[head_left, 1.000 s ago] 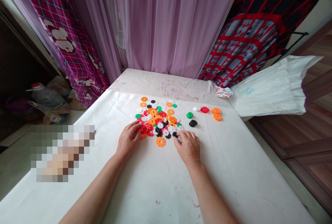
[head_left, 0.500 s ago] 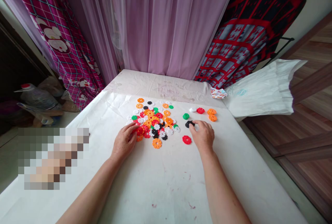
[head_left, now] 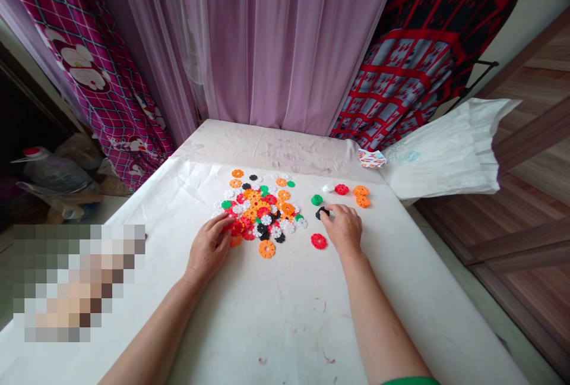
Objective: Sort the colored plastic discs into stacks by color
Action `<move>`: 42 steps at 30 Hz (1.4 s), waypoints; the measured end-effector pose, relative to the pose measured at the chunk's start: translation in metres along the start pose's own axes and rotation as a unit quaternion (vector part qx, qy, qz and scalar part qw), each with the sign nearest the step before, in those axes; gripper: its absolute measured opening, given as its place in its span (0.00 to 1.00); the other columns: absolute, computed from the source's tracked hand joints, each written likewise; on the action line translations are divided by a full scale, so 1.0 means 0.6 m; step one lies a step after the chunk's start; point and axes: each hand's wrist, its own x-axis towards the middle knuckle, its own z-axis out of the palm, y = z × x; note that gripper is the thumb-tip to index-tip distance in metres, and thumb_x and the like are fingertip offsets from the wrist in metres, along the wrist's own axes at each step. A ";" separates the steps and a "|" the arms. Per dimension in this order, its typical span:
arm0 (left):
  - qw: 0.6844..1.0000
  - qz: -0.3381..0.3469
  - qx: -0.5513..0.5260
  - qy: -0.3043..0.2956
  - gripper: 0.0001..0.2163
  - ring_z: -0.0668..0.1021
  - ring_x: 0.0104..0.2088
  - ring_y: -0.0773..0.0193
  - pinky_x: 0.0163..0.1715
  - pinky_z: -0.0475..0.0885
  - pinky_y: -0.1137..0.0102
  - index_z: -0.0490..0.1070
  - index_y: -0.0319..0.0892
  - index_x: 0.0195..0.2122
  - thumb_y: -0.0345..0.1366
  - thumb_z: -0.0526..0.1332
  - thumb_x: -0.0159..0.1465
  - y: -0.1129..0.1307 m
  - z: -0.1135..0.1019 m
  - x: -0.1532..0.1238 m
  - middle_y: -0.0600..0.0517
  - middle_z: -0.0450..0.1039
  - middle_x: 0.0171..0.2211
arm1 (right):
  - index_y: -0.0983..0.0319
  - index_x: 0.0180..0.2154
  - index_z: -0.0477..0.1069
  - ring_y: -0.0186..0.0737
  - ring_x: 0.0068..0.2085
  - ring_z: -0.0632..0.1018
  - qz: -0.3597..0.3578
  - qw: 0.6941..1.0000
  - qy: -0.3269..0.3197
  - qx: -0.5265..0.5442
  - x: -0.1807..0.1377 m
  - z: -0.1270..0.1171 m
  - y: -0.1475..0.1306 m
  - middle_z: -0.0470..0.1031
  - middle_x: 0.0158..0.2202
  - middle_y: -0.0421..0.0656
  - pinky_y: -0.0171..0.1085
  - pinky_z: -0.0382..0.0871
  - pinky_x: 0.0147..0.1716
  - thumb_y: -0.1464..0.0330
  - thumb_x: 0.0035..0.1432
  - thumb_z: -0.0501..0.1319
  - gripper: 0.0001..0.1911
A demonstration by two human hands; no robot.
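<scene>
A heap of plastic snowflake discs (head_left: 255,199) in orange, red, white, black and green lies at the table's middle. My left hand (head_left: 208,246) rests at the heap's left edge, fingers stretched over red discs; its fingertips are partly hidden among them. To the right of the heap, my right hand (head_left: 344,226) pinches a black snowflake disc (head_left: 320,213) at the tabletop. Around it lie a red disc (head_left: 319,241) nearer me, a green disc (head_left: 316,199), a white disc (head_left: 328,188), another red disc (head_left: 341,189) and overlapping orange discs (head_left: 361,196).
The white-covered table (head_left: 285,319) reaches to a purple curtain (head_left: 262,46). A white bag (head_left: 445,150) and a small patterned packet (head_left: 371,158) sit at the far right edge. A blurred-out patch (head_left: 80,284) covers the left side. A plastic jug (head_left: 53,171) stands beyond it.
The whole view has shifted slightly, so things appear a little further left. Both hands keep nearly the same places, the right still at the black disc.
</scene>
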 end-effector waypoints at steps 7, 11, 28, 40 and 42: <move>1.000 -0.005 -0.004 0.000 0.14 0.76 0.51 0.56 0.52 0.73 0.58 0.75 0.48 0.46 0.39 0.53 0.64 -0.001 0.003 0.000 0.49 0.75 0.52 | 0.60 0.34 0.76 0.44 0.38 0.72 -0.026 0.998 0.023 0.056 -0.022 -0.022 -0.021 0.78 0.37 0.46 0.41 0.61 0.39 0.68 0.61 0.55 0.11; 1.000 -0.007 -0.001 -0.001 0.14 0.77 0.51 0.57 0.51 0.73 0.58 0.75 0.48 0.46 0.39 0.53 0.64 0.000 0.003 0.000 0.49 0.75 0.52 | 0.59 0.34 0.75 0.43 0.39 0.73 -0.081 0.990 0.012 0.113 -0.057 -0.025 -0.069 0.79 0.37 0.44 0.39 0.63 0.42 0.69 0.62 0.54 0.11; 1.000 0.001 -0.003 0.000 0.14 0.76 0.51 0.57 0.52 0.73 0.59 0.75 0.47 0.46 0.38 0.53 0.64 0.000 0.005 -0.001 0.48 0.75 0.53 | 0.57 0.38 0.74 0.45 0.42 0.73 -0.139 0.979 -0.104 0.109 -0.086 -0.003 -0.177 0.79 0.40 0.43 0.43 0.62 0.42 0.70 0.55 0.63 0.06; 1.000 0.016 0.011 0.007 0.14 0.77 0.51 0.57 0.51 0.74 0.59 0.75 0.46 0.46 0.37 0.53 0.64 -0.001 0.003 0.000 0.48 0.75 0.52 | 0.58 0.38 0.74 0.43 0.43 0.73 -0.092 0.984 -0.088 0.126 -0.085 -0.015 -0.171 0.79 0.40 0.42 0.40 0.61 0.42 0.70 0.55 0.63 0.07; 1.000 0.012 0.012 0.007 0.14 0.77 0.50 0.57 0.50 0.74 0.59 0.75 0.46 0.46 0.37 0.53 0.64 -0.001 0.003 -0.001 0.48 0.75 0.52 | 0.58 0.37 0.74 0.43 0.43 0.73 -0.088 0.985 -0.070 0.134 -0.091 -0.026 -0.155 0.79 0.40 0.41 0.39 0.60 0.43 0.70 0.55 0.63 0.06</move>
